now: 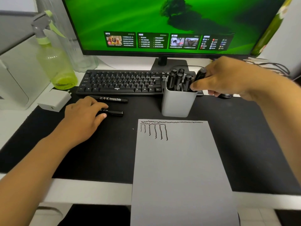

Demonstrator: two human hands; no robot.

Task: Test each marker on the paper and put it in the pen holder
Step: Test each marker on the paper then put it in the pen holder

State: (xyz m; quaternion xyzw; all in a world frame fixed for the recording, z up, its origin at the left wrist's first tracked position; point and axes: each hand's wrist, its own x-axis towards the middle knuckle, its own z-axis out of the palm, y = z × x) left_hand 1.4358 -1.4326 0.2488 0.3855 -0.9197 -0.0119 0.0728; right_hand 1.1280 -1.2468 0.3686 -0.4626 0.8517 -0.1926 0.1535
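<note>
Grey plastic is what the pen holder (178,103) appears to be made of, and it is taken as the landmark for the single head view supplied. Several capped black markers (176,79) are seen standing in it. At its right rim a further black marker (200,75) is held tilted, its lower end at or just inside the opening; it is gripped between thumb and fingers of the right hand (228,75), which is closed on the barrel. Directly in front of the holder the paper (179,168) is laid on a black desk mat (101,152), overhanging the desk edge nearest the camera; one wavy horizontal line and a row of short vertical strokes are recorded near its top edge, which is judged to show that a number of markers have been tested. To the left of the holder two markers remain flat on the mat: the far marker (114,99), untouched, and the near marker (114,113), on which the fingers of the left hand (84,115) are laid; a full grip cannot be confirmed. At least these two are judged outstanding. "Permanent Marker" and Chinese characters are read on the far marker. Behind the holder a keyboard (123,82) is marked "aigo". Text on the monitor (162,22) is too blurred to read.
</note>
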